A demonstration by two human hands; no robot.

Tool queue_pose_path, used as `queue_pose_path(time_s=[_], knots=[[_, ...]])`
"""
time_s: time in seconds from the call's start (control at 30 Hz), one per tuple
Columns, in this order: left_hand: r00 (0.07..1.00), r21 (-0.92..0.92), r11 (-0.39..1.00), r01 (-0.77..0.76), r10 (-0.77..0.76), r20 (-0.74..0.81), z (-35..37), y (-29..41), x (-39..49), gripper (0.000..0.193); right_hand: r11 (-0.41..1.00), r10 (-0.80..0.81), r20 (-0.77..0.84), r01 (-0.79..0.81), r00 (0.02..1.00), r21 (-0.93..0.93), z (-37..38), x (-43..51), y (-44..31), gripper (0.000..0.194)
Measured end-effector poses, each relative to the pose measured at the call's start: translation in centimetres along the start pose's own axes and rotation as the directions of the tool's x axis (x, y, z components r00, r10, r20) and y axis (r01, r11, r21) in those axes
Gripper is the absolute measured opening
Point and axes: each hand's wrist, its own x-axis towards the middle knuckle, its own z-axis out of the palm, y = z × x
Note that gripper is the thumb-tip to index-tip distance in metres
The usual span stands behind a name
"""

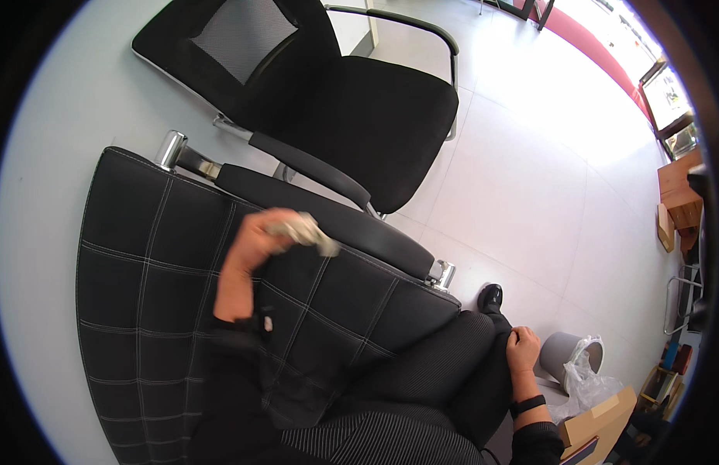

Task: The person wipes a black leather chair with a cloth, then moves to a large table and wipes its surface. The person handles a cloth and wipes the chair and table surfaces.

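Note:
My left hand [266,235] grips a crumpled pale cloth [310,232] over the black quilted seat [301,290] that I sit on, close to its padded armrest [330,218]. The hand and cloth are a little blurred. My right hand [523,347] rests on my dark trousers near the knee, its fingers bent; whether anything lies under them cannot be seen. White stitching divides the black seat into squares. A chrome fitting [443,274] caps the front end of the armrest.
A black mesh-backed office chair [359,116] stands alongside the armrest. To the right are a grey waste bin [560,351] with a clear plastic bag [589,383] and an open cardboard box [603,418]. Wooden furniture [679,186] stands at the far right, on the pale tiled floor [522,192].

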Motion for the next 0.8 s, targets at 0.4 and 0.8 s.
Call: queue_pose_path(time_s=[0.4, 0.8], knots=[[0.763, 0.800, 0.542, 0.257, 0.393, -0.512, -12.6, -5.3, 8.9, 0.028, 1.000, -0.004, -0.034, 0.004, 0.999, -0.006, 0.8, 0.3, 0.1, 0.008], [0.723, 0.727, 0.469, -0.503, 0.689, 0.056, 14.8, -0.8, 3.1, 0.025, 0.999, -0.006, -0.015, 0.005, 1.000, -0.052, 1.0, 0.1, 0.4, 0.010]])
